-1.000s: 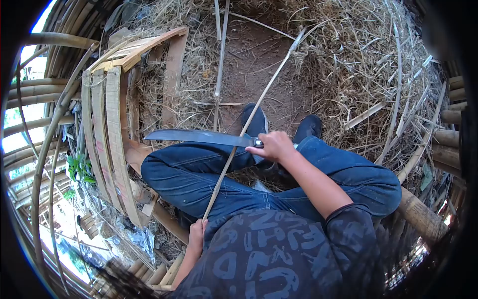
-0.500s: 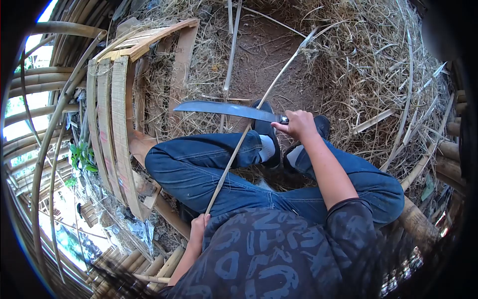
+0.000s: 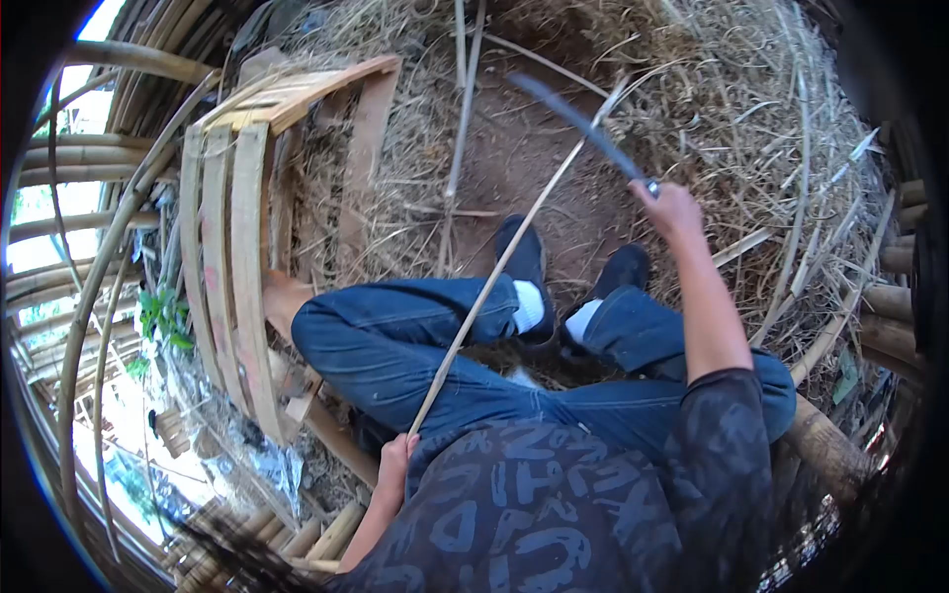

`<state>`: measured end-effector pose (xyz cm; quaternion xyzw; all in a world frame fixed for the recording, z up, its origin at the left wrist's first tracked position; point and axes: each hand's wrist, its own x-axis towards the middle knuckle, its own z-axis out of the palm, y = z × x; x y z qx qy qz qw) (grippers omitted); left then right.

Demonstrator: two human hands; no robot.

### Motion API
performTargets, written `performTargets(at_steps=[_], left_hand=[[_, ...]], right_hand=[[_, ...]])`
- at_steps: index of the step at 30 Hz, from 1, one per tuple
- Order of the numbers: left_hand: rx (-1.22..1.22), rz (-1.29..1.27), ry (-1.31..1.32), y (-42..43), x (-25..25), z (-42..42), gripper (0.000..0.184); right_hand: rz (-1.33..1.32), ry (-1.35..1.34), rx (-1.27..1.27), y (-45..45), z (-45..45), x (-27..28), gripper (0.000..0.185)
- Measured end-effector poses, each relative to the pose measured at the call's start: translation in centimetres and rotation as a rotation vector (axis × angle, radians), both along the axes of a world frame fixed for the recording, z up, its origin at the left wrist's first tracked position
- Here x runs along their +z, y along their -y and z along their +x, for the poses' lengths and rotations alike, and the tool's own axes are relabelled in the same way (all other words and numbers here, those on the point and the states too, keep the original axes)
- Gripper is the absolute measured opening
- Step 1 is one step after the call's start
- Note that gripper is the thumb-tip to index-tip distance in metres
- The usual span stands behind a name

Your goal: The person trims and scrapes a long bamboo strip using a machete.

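Now — left hand [image 3: 397,455] curls tight round the low part of a long thin stick [image 3: 504,265] | right hand [image 3: 672,210] holds a big knife [image 3: 563,107] by its handle | stick slants over the blue jeans [image 3: 395,346], above the dirt [image 3: 494,148] | blade crosses it near the far end — touching or not, can't tell

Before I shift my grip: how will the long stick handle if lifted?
The stick looks slender and woody, so probably light for its length. It runs nearly straight from the left hand, suggesting some stiffness, but its thin body may flex.
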<state>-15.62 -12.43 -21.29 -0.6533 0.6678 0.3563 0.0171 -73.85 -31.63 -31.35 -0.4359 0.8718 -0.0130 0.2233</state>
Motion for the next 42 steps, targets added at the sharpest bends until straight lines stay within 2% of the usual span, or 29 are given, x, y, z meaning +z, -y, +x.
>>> performTargets(at_steps=[3, 6, 7, 9, 12, 15, 17, 19, 21, 23, 27, 29, 33, 35, 37, 39, 41, 42], left_hand=[[0.038, 0.045, -0.027, 0.2, 0.5, -0.8, 0.033], [0.105, 0.124, -0.011, 0.6, 1.5, -1.0, 0.032], [0.095, 0.127, 0.003, 0.3, 1.0, -0.6, 0.032], [0.041, 0.072, 0.059, -0.6, -0.1, 0.6, 0.032], [0.018, 0.066, 0.064, -0.7, -0.5, 1.2, 0.032], [0.031, 0.069, 0.074, -1.0, -0.7, 1.3, 0.031], [0.038, 0.066, 0.094, -1.0, -0.9, 1.7, 0.031], [-0.009, 0.041, 0.074, -1.0, -1.3, 2.1, 0.030], [-0.019, 0.025, 0.046, -1.1, -1.4, 2.5, 0.029], [-0.025, 0.017, 0.010, -0.9, -1.7, 2.1, 0.029], [0.009, 0.106, 0.090, -0.7, -0.6, 1.9, 0.029], [-0.010, 0.063, 0.083, -0.8, -0.5, 1.7, 0.030], [0.052, 0.098, 0.105, -0.8, -0.4, 1.3, 0.030], [0.052, 0.049, 0.063, -1.0, -0.9, 1.7, 0.030], [0.056, 0.081, 0.075, -0.7, -0.9, 1.8, 0.030], [0.054, 0.119, 0.074, -0.9, -0.8, 2.0, 0.030], [-0.027, 0.057, 0.053, -0.6, -1.4, 2.2, 0.031], [0.006, 0.044, 0.017, -0.3, -0.8, 1.3, 0.030]], right_hand=[[-0.013, 0.219, 0.032, -0.9, 5.1, 0.6, 0.068], [-0.101, 0.402, 0.166, -2.0, 12.8, -0.7, 0.073], [-0.130, 0.357, 0.275, -2.1, 14.9, -0.5, 0.077], [-0.148, 0.310, 0.483, -1.9, 17.0, 0.9, 0.073], [-0.041, 0.248, 0.589, -0.9, 16.0, 1.1, 0.078], [-0.018, 0.162, 0.423, -0.7, 12.1, -1.0, 0.077], [0.015, 0.265, 0.174, -0.2, 8.3, -1.9, 0.076], [0.011, 0.161, 0.057, 0.0, 4.9, -3.1, 0.076], [-0.041, 0.168, 0.029, -0.6, 4.2, -3.1, 0.076], [-0.010, 0.383, 0.062, -1.4, 5.9, -1.3, 0.076], [-0.044, 0.500, 0.419, -2.3, 13.2, 0.0, 0.077], [-0.094, 0.383, 0.601, -2.0, 15.1, 0.6, 0.071], [-0.006, 0.375, 0.646, -0.3, 14.5, 0.2, 0.072], [-0.008, 0.266, 0.588, -0.2, 13.3, -0.4, 0.073], [-0.065, 0.213, 0.343, -0.1, 9.7, -1.8, 0.072], [0.032, 0.227, 0.064, 0.5, 4.6, -2.4, 0.071], [0.019, 0.249, 0.025, 0.1, 2.3, -2.2, 0.071], [0.015, 0.286, -0.013, -0.2, 1.5, -2.1, 0.071]])
